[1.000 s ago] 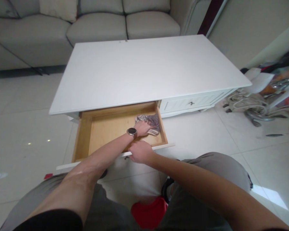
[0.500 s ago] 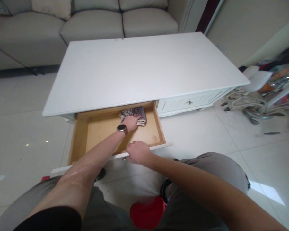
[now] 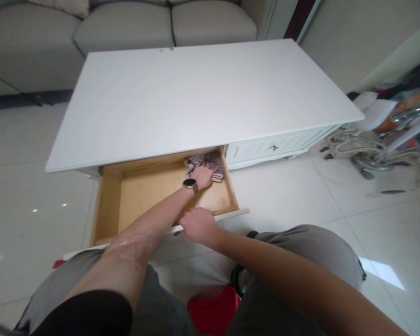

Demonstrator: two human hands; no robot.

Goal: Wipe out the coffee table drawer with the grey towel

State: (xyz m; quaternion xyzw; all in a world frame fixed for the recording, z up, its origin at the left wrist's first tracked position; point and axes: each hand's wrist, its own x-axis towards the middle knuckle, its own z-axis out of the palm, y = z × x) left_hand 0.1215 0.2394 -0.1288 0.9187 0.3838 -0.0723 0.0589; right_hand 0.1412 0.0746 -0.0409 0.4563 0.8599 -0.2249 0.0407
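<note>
My left hand (image 3: 201, 176), with a watch (image 3: 189, 183) on its wrist, reaches into a pulled-out wooden drawer (image 3: 140, 196). Its fingers press on a folded, patterned grey-brown cloth (image 3: 215, 161) in the drawer's back right corner. Part of the cloth is hidden under the hand. My right hand (image 3: 198, 225) is closed over the top edge of the drawer front, near the drawer's middle. The small drawer knob (image 3: 177, 234) shows just beside my right fingers.
The drawer belongs to a white coffee table (image 3: 203, 93) with a second, closed drawer (image 3: 273, 149) at right. Behind it stands a grey sofa (image 3: 126, 28). A red seat (image 3: 213, 310) is below me, and coiled hoses or cords (image 3: 350, 142) lie at right.
My left hand and the cloth have moved right, closer to the drawer's right wall. My right hand keeps its hold on the drawer front. The view has shifted slightly.
</note>
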